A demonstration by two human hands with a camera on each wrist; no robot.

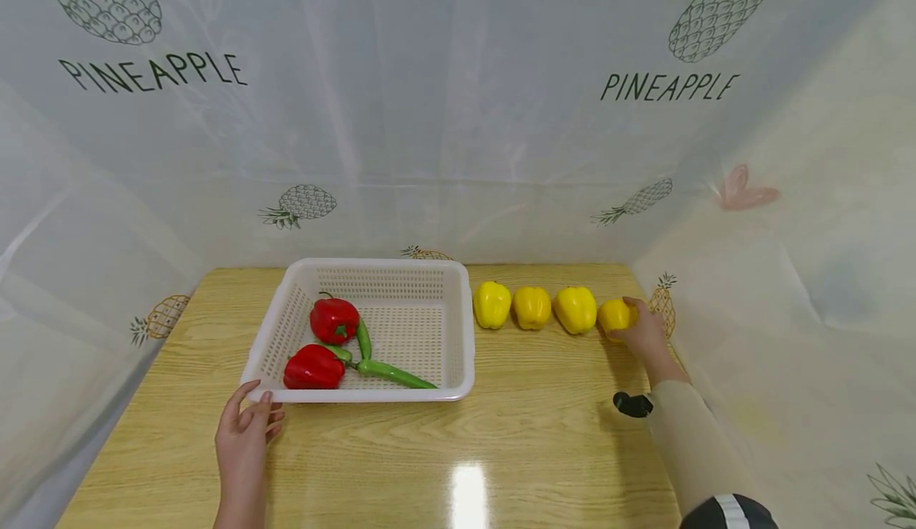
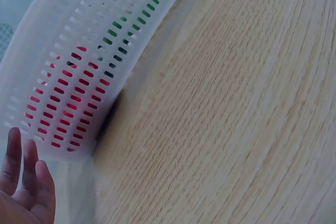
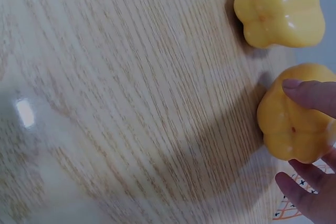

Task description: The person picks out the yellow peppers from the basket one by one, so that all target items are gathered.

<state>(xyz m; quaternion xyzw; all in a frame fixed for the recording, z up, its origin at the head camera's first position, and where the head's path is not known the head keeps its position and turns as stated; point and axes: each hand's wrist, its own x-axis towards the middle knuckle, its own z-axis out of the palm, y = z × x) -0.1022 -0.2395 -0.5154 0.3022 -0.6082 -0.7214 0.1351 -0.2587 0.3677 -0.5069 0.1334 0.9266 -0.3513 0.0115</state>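
At the right end of the row, my right hand (image 1: 646, 334) grips a yellow bell pepper (image 1: 613, 316). In the right wrist view the thumb lies on top of this pepper (image 3: 294, 124) and the other fingers are at its lower side. My left hand (image 1: 245, 427) touches the front left corner of a white plastic basket (image 1: 465, 338). In the left wrist view, three loosely extended fingers (image 2: 44, 190) show beside the basket's slotted wall (image 2: 63, 93). Inside lie two red bell peppers (image 1: 334, 320) (image 1: 313, 367) and several long green peppers (image 1: 393, 372).
Three more yellow bell peppers (image 1: 492, 305) (image 1: 533, 308) (image 1: 576, 309) stand in a row right of the basket. The wooden table (image 1: 401, 465) meets hanging sheets (image 1: 458, 115) printed with pineapples at the back and sides. A black object (image 1: 633, 405) sits by the right wrist.
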